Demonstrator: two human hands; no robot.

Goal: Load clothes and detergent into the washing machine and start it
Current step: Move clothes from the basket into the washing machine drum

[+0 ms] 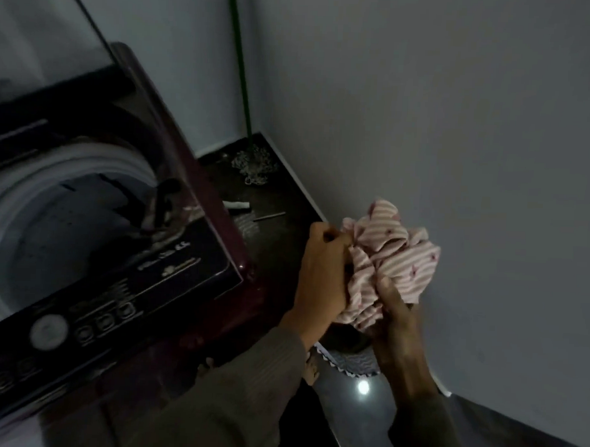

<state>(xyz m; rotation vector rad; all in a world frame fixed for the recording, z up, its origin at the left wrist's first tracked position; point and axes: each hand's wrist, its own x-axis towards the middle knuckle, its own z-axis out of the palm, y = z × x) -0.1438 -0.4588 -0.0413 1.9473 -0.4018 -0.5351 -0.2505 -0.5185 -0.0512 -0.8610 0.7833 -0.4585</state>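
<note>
Fingers (390, 292) of both hands clamp round a bunched pink striped garment (393, 246), the left hand (322, 274) and right hand (397, 324) holding it in the air just right of the washer (134, 284), its lid (138, 84) raised. Below lies a dark floor (281, 202); a green-handled mop (254, 163) stands in the corner of grey walls (457, 128).

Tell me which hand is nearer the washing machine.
Left. The left hand grips the pink striped cloth just off the washing machine's near corner. The right hand grips the cloth's other side, farther out toward the wall.
</note>
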